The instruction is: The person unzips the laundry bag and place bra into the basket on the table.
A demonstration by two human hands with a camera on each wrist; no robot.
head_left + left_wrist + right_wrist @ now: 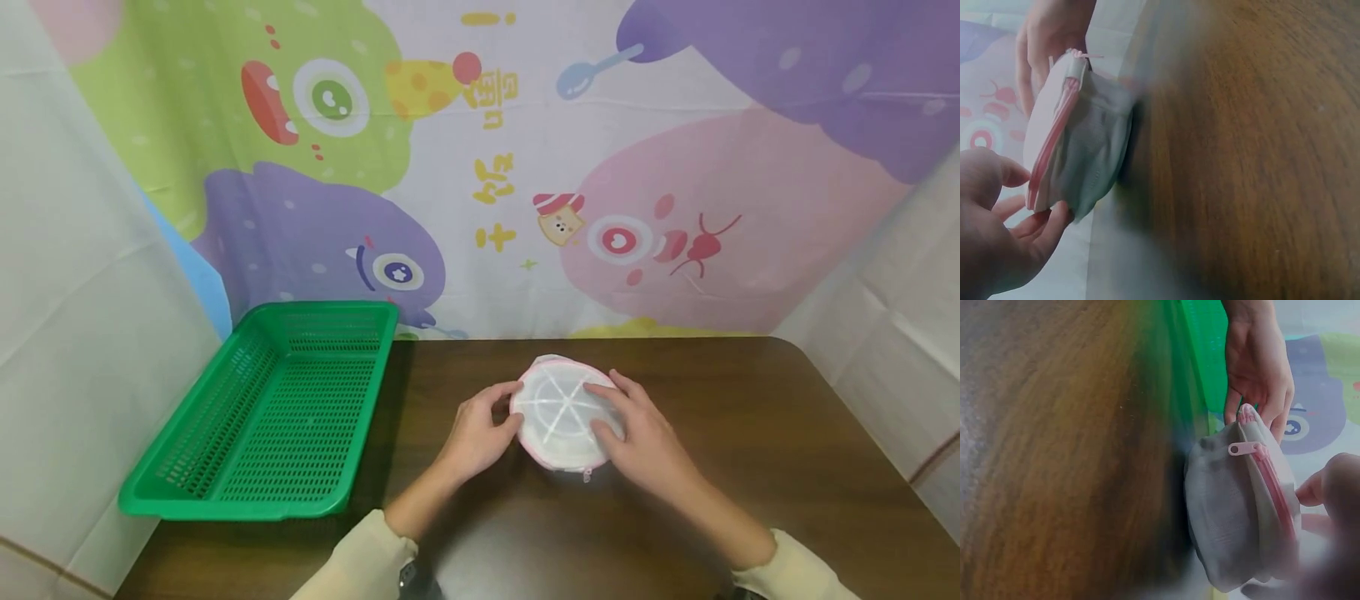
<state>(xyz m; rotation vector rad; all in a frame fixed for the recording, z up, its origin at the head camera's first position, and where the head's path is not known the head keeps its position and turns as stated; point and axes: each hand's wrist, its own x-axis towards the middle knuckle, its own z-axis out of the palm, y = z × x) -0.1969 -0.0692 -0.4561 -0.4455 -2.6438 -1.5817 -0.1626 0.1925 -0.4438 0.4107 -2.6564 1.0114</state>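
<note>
A round white mesh pouch (564,408) with a pink zipper around its side lies on the brown table. My left hand (482,427) grips its left rim, the thumb and fingers bent around the edge. In the left wrist view, those fingers (1054,228) touch the pouch's grey mesh side (1094,144). Over the right part of the pouch is my right hand (643,429), its thumb and index finger on the top and other fingers at the far right edge. A pink zipper pull (1244,449) hangs at the near side in the right wrist view.
A green plastic basket (367,408) with slotted walls stands on the left of the table (750,433). Behind is a cloth (510,292) printed with cartoon monsters, and pale cloth hangs at both sides.
</note>
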